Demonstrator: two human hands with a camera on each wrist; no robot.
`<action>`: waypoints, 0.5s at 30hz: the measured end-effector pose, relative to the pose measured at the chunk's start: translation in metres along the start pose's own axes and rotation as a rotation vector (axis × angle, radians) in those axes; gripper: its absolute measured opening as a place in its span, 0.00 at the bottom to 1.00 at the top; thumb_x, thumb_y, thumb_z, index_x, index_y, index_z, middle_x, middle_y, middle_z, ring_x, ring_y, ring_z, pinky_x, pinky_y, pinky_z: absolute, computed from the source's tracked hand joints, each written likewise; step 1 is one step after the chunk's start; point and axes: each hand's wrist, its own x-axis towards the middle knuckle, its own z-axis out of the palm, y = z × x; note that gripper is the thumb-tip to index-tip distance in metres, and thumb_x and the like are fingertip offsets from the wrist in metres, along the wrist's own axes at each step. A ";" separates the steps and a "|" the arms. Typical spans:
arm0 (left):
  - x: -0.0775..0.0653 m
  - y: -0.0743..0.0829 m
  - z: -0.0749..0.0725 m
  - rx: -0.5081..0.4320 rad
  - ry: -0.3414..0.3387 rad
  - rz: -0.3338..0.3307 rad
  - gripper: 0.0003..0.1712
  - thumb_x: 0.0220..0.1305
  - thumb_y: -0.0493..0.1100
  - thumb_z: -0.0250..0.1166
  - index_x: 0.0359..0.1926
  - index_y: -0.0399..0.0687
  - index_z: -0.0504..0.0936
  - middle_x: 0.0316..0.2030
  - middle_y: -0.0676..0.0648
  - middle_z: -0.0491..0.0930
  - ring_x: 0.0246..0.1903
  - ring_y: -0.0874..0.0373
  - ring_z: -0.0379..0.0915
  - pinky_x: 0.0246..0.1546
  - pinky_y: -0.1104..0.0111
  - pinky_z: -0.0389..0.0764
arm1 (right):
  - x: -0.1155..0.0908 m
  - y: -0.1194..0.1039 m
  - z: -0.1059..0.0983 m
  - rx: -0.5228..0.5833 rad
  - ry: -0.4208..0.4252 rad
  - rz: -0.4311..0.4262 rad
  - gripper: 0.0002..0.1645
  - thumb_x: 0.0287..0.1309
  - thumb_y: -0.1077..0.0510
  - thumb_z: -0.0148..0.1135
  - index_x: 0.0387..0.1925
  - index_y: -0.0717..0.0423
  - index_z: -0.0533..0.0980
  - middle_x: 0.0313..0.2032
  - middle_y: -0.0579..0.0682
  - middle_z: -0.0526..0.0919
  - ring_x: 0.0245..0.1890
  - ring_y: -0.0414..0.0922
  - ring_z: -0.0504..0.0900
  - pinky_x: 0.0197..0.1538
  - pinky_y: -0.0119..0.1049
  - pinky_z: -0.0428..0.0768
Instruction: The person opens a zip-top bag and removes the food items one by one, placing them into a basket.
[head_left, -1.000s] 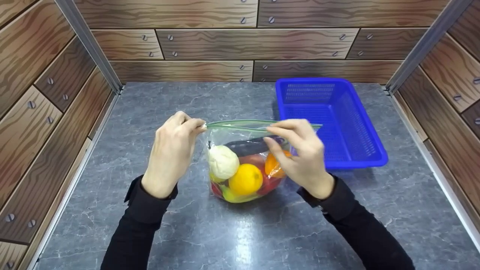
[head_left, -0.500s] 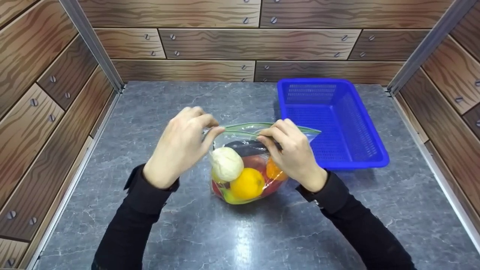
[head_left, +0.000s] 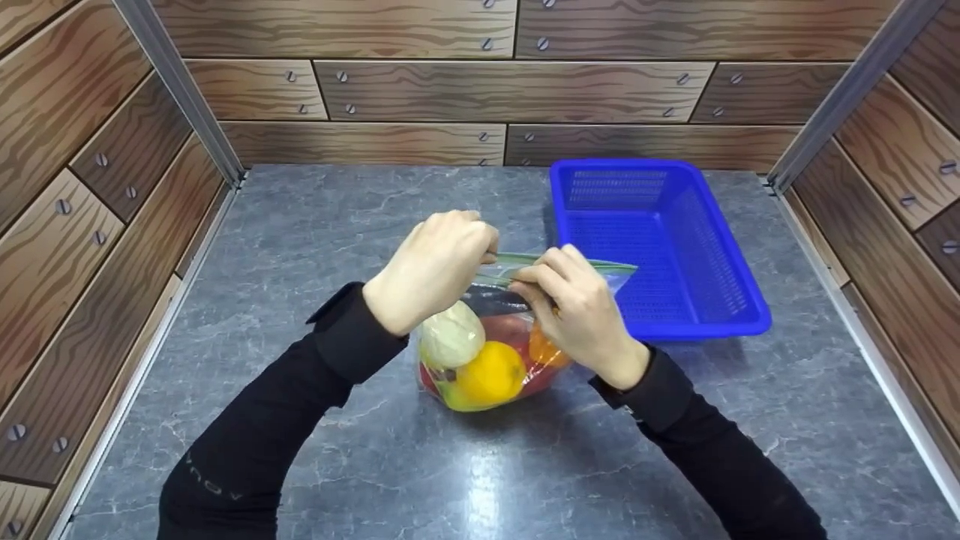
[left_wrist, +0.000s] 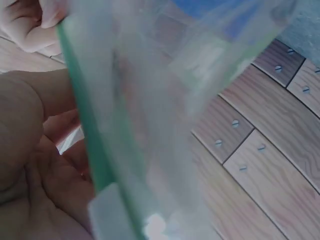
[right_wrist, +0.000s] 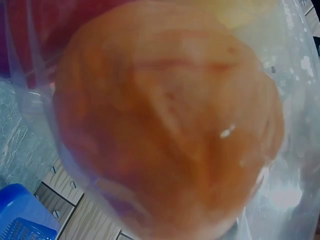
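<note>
A clear zip bag [head_left: 517,330] with a green-edged mouth [head_left: 616,267] stands on the tabletop. Through its plastic show a pale round vegetable [head_left: 452,335], a yellow-orange round fruit [head_left: 491,371], a long dark vegetable [head_left: 495,300] and red produce. My left hand [head_left: 436,264] pinches the mouth near its middle; in the left wrist view its thumb [left_wrist: 47,92] lies against the green strip [left_wrist: 92,145], above a whitish tab [left_wrist: 112,215]. Just right of it, my right hand [head_left: 576,304] pinches the mouth too. A bulging orange piece [right_wrist: 170,130] fills the right wrist view.
Behind and right of the bag sits a blue plastic basket [head_left: 660,270] with perforated walls. The grey marbled tabletop [head_left: 300,225] is enclosed by wood-patterned panels [head_left: 510,90] at the back and both sides.
My left hand has moved right along the bag's mouth, from its left corner to beside my right hand. The right hand has shifted slightly left and its thumb and fingers have come together.
</note>
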 end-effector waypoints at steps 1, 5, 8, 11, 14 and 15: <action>-0.001 -0.001 0.000 -0.014 0.005 0.011 0.09 0.63 0.37 0.64 0.25 0.43 0.83 0.24 0.45 0.78 0.27 0.53 0.74 0.30 0.67 0.78 | -0.001 0.000 0.001 -0.004 0.002 -0.017 0.04 0.56 0.60 0.67 0.32 0.57 0.80 0.26 0.50 0.74 0.28 0.44 0.67 0.34 0.30 0.62; -0.002 -0.006 -0.004 -0.140 -0.011 -0.023 0.07 0.63 0.36 0.64 0.27 0.42 0.83 0.25 0.45 0.79 0.28 0.54 0.73 0.32 0.68 0.75 | -0.007 -0.002 0.001 -0.002 -0.010 -0.110 0.06 0.56 0.59 0.67 0.31 0.58 0.80 0.27 0.50 0.75 0.28 0.44 0.68 0.33 0.30 0.66; -0.002 -0.009 -0.010 -0.210 -0.018 -0.089 0.06 0.64 0.38 0.64 0.31 0.42 0.85 0.29 0.44 0.82 0.32 0.52 0.77 0.36 0.66 0.79 | -0.015 -0.004 -0.002 0.022 -0.028 -0.179 0.06 0.58 0.59 0.66 0.31 0.59 0.80 0.27 0.50 0.76 0.28 0.44 0.70 0.33 0.31 0.68; -0.001 -0.012 -0.013 -0.226 0.012 -0.139 0.07 0.65 0.39 0.63 0.34 0.43 0.86 0.32 0.44 0.84 0.35 0.50 0.80 0.40 0.63 0.81 | -0.023 -0.007 -0.009 0.058 -0.033 -0.231 0.06 0.61 0.59 0.63 0.31 0.58 0.80 0.27 0.49 0.76 0.27 0.43 0.71 0.33 0.31 0.70; -0.002 -0.015 -0.013 -0.241 0.052 -0.185 0.07 0.65 0.40 0.63 0.34 0.44 0.86 0.33 0.45 0.85 0.36 0.50 0.80 0.42 0.62 0.80 | -0.031 -0.010 -0.016 0.101 -0.027 -0.268 0.07 0.63 0.59 0.61 0.31 0.58 0.81 0.27 0.49 0.77 0.27 0.43 0.72 0.32 0.31 0.71; -0.003 -0.016 -0.012 -0.249 0.067 -0.199 0.06 0.65 0.40 0.64 0.34 0.45 0.87 0.33 0.45 0.85 0.36 0.50 0.80 0.42 0.62 0.80 | -0.034 -0.011 -0.019 0.113 -0.025 -0.281 0.08 0.64 0.59 0.61 0.31 0.58 0.81 0.27 0.49 0.77 0.26 0.43 0.72 0.32 0.30 0.72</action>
